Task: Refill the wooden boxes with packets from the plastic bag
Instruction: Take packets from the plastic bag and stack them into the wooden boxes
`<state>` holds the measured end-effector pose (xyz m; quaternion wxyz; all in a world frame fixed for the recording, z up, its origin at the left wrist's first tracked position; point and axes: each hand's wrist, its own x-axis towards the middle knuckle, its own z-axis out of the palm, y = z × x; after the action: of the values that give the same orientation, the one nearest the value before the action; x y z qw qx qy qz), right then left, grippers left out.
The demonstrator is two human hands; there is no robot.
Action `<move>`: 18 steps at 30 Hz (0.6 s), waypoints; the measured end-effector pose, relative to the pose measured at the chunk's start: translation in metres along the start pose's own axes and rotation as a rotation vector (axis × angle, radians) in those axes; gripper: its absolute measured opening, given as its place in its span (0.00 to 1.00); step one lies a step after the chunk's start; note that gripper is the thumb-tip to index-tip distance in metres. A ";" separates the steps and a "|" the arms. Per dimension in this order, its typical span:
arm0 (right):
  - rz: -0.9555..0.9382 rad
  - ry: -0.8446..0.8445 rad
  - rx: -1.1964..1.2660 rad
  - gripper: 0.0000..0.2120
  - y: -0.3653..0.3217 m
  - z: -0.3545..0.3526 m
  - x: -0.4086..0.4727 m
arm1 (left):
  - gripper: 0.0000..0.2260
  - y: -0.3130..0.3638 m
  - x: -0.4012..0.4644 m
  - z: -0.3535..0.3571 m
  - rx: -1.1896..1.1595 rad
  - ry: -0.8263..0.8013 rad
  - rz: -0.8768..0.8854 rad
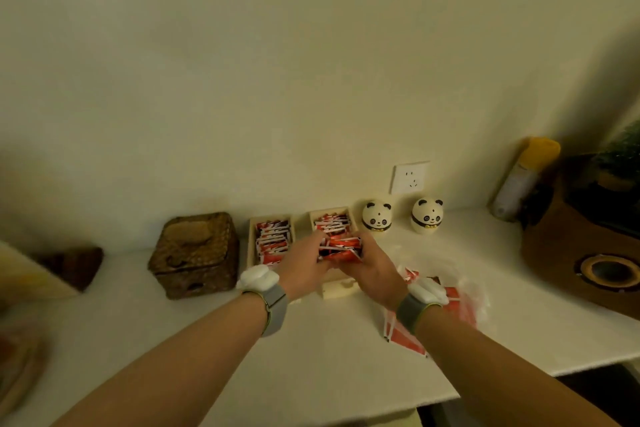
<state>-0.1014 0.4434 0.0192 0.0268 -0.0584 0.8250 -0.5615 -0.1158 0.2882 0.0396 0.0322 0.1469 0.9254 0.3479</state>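
While both arms reach across the white bench, a person presses a bundle of red packets between two hands above the right wooden box, the landmark for everything else here. Right of that box, at the bench's end, sits a large brown rounded object (its identity cannot be made out), with a yellow-capped spray can leaning behind it. Left of the box, beyond its twin, stands a woven basket. Just right of the box and nearer the camera lies the clear plastic bag, red packets showing inside it and beside it. Immediately left of the box, close alongside, is the left wooden box, filled with red-and-white packets. The left hand and right hand are both closed on the bundle, fingers curled around its ends; each wrist wears a grey band carrying a white device. Behind and right of the box, two panda figurines stand below a wall socket.
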 end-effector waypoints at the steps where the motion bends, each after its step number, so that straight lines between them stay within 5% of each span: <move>1: -0.022 -0.019 -0.031 0.20 -0.005 0.016 0.001 | 0.11 -0.012 -0.012 -0.009 -0.006 0.027 -0.024; 7: -0.064 -0.268 -0.052 0.20 -0.028 0.111 -0.006 | 0.10 -0.080 -0.087 -0.056 0.033 0.123 -0.179; 18: -0.033 -0.390 -0.208 0.18 -0.027 0.200 -0.027 | 0.11 -0.147 -0.162 -0.070 0.056 0.111 -0.377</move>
<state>-0.0505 0.2523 -0.0303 0.1705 -0.1815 0.8565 -0.4521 -0.0092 0.0909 -0.0110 0.0415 -0.0475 0.9462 0.3173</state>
